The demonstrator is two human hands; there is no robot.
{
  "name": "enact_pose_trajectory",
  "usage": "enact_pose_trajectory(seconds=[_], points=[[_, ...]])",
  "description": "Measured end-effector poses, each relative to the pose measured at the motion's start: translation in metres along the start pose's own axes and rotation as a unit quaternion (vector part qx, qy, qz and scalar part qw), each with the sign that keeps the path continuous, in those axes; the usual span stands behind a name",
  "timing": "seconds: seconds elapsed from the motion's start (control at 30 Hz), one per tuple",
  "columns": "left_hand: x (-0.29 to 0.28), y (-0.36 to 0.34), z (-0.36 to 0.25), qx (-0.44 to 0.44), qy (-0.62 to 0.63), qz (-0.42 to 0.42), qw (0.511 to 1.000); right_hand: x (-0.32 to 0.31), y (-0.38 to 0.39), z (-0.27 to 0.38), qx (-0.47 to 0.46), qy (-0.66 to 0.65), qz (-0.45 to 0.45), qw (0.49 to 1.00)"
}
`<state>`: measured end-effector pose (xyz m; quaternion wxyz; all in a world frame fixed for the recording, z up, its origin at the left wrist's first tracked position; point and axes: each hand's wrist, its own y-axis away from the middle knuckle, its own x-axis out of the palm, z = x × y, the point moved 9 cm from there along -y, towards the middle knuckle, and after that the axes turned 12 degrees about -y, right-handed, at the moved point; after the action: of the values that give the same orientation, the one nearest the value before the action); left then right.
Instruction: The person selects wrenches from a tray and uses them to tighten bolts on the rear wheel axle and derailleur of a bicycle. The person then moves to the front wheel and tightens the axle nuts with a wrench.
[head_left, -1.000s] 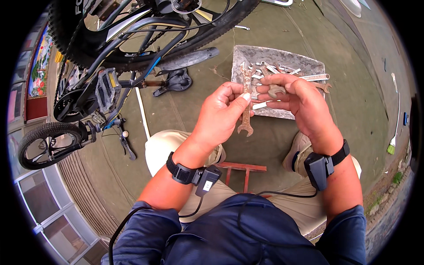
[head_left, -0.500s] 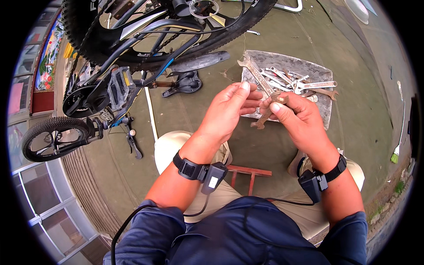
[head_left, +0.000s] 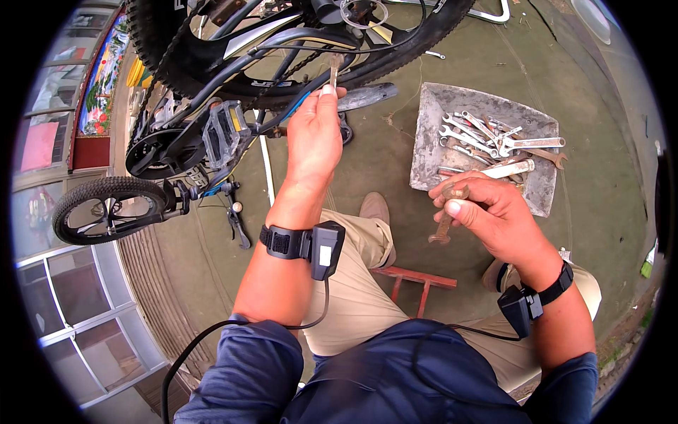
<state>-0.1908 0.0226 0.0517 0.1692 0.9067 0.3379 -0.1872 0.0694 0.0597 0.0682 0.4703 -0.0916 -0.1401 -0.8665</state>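
Observation:
My left hand point(head_left: 314, 131) is closed on a wrench point(head_left: 334, 69), raised against or just in front of the bicycle frame point(head_left: 289, 39) beside the large rear wheel point(head_left: 169, 67); whether they touch I cannot tell. My right hand point(head_left: 487, 219) grips a rusty open-ended wrench point(head_left: 443, 230) between thumb and fingers, just below a grey, dirt-caked tray point(head_left: 431, 120) heaped with several wrenches and other tools. A clear plastic pedal point(head_left: 224, 131) and the black crankset point(head_left: 159, 152) sit left of my left forearm.
The bicycle's front wheel point(head_left: 106, 208) lies at left, with a brake lever point(head_left: 240, 226) nearby and a white bar point(head_left: 265, 162) on the green ground sheet. A red metal frame point(head_left: 424, 279) is between my feet; a green-tipped brush point(head_left: 646, 261) lies far right, glass panels point(head_left: 78, 290) at lower left.
My left hand has moved up and left to the bicycle with a wrench. My right hand, still gripping a rusty wrench, has moved slightly down and right. The view has shifted.

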Motion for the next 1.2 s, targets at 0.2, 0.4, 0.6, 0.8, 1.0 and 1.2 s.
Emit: enact_pose_trajectory(seconds=[0.2,0.4,0.6,0.8,1.0,1.2], points=[[-0.005,-0.008,-0.022,0.207,-0.260,-0.117,0.936,-0.003,0.001,0.000,0.035,-0.036,-0.038,0.998],[-0.006,-0.010,-0.057,0.266,-0.356,-0.188,0.876,-0.005,-0.001,0.000,0.028,-0.033,-0.042,0.998],[-0.005,-0.014,-0.056,0.267,-0.341,-0.200,0.879,-0.005,-0.002,0.001,0.020,-0.024,-0.040,0.999],[-0.006,-0.016,-0.057,0.262,-0.340,-0.196,0.881,-0.005,-0.003,0.000,0.016,-0.020,-0.040,0.999],[-0.008,-0.016,-0.058,0.270,-0.334,-0.201,0.880,-0.004,-0.003,-0.001,0.027,-0.026,-0.043,0.998],[0.031,-0.002,-0.018,0.063,-0.114,0.027,0.991,-0.015,-0.004,-0.006,0.043,-0.055,-0.073,0.995]])
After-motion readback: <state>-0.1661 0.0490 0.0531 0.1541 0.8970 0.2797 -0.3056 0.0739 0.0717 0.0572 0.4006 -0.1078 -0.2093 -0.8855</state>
